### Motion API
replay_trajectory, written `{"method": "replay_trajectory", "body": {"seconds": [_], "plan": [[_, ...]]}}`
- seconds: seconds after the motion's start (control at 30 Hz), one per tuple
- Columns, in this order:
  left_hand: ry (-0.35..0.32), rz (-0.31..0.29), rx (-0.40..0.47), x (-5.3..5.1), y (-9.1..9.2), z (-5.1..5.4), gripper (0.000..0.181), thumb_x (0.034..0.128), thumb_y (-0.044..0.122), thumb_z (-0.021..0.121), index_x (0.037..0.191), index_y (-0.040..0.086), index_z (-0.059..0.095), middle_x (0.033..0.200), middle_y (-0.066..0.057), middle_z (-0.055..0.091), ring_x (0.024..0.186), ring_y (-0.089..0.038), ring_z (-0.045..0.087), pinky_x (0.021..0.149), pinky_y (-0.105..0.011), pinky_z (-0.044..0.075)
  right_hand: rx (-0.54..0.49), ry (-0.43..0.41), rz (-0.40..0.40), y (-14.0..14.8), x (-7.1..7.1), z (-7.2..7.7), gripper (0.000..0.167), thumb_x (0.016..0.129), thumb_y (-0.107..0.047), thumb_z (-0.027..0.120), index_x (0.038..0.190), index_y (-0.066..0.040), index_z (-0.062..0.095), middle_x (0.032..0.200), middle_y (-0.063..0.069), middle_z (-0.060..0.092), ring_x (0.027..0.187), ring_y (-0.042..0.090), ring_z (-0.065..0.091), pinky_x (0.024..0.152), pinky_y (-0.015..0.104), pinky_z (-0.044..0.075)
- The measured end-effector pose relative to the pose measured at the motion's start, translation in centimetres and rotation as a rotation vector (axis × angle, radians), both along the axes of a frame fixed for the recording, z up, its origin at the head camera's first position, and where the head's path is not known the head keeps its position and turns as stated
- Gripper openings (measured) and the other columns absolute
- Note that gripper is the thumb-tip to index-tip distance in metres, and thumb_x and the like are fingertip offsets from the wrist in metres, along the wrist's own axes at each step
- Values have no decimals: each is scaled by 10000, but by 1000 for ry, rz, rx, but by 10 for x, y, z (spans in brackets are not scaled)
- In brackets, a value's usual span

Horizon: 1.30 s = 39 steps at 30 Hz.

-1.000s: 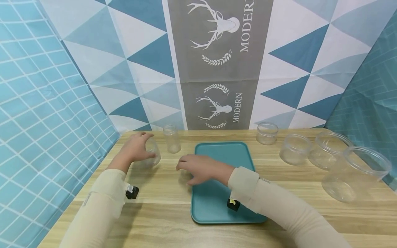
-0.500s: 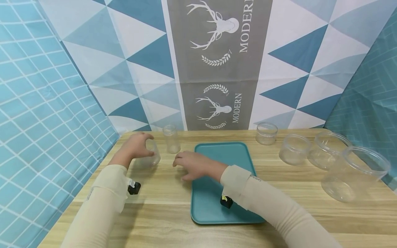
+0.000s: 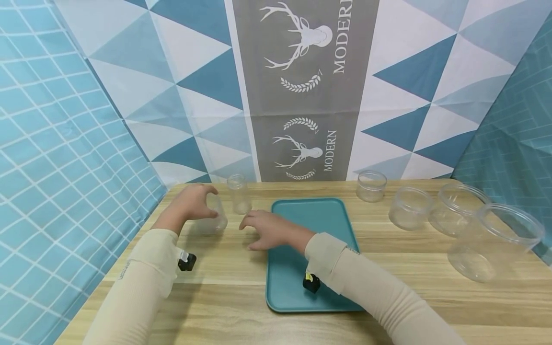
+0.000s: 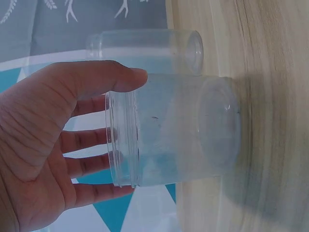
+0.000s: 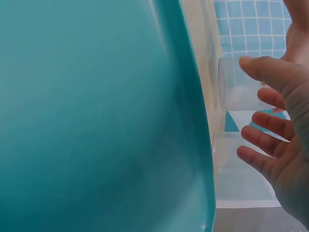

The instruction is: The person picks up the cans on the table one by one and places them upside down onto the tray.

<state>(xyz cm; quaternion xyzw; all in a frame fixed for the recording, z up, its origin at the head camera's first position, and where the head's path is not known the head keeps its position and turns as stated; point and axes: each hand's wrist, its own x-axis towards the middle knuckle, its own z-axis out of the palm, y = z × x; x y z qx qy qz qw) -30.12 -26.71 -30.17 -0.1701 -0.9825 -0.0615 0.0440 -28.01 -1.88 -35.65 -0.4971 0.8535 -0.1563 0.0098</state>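
Note:
Near the table's left back corner, my left hand [image 3: 192, 203] grips a clear plastic jar [image 3: 217, 218] round its rim, the thumb on one side and the fingers on the other. In the left wrist view the jar [image 4: 178, 130] has a threaded neck and stands at or close to the tabletop. A taller, narrower clear jar [image 3: 239, 194] stands just behind it. My right hand [image 3: 269, 230] hovers by the left edge of the teal tray [image 3: 271, 282], fingers loosely bent. Nothing lies between its fingers, as the right wrist view shows.
Several clear jars line the right side: a small one [image 3: 371, 187] at the back, a medium one [image 3: 410, 208], a wide one [image 3: 457, 211] and a large one [image 3: 493, 242]. A patterned cloth [image 3: 302, 96] hangs behind the wooden table [image 3: 215, 306].
My left hand and the jar have shifted slightly to the right. My right hand has moved a little left and back. The tray and other jars stay put.

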Motion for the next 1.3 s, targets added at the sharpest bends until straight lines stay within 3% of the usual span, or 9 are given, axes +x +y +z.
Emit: {"method": "replay_trajectory", "body": {"seconds": [0.27,0.57,0.73,0.9,1.07,1.3], "plan": [[-10,-3,-14,6,8,7,614,720,279,806,1246,22,619,1218,-251,576,1074,-432,573,895,-576,471,-196,-260,-102,-3,0,-7,492,864,-238,743,1287,-44,583,1280,84,563,1165,297,563,934,328,480],[-7,-13,-25,11,12,13,614,719,288,810,1245,32,624,1191,-245,585,1036,-408,588,876,-560,482,-321,-524,-236,-7,6,-6,479,882,-265,732,1296,-67,591,1301,24,563,1169,227,577,903,311,505],[-3,-30,-28,13,14,14,613,721,292,813,1248,42,623,1175,-236,584,1023,-404,588,861,-556,486,-442,-668,-294,-8,7,-7,418,884,-223,726,1246,-48,610,1274,94,575,1116,252,597,829,307,530],[13,-54,-32,17,17,17,602,717,286,810,1239,45,631,1156,-222,591,1016,-396,588,854,-550,489,-545,-792,-352,-8,8,-11,412,885,-184,719,1212,36,598,1166,134,601,959,216,616,797,366,554],[40,-92,-37,23,20,21,583,705,276,805,1213,40,644,1120,-211,604,997,-386,593,848,-536,493,-629,-954,-398,-10,12,-9,436,911,-129,672,1265,83,530,1058,112,631,983,355,642,818,445,560],[53,-120,-45,29,26,28,566,703,267,810,1200,49,649,1133,-195,610,1033,-384,589,876,-527,488,-749,-1131,-481,-12,13,-8,435,954,-111,586,1325,81,466,1260,260,569,1050,416,615,818,407,566]]}}
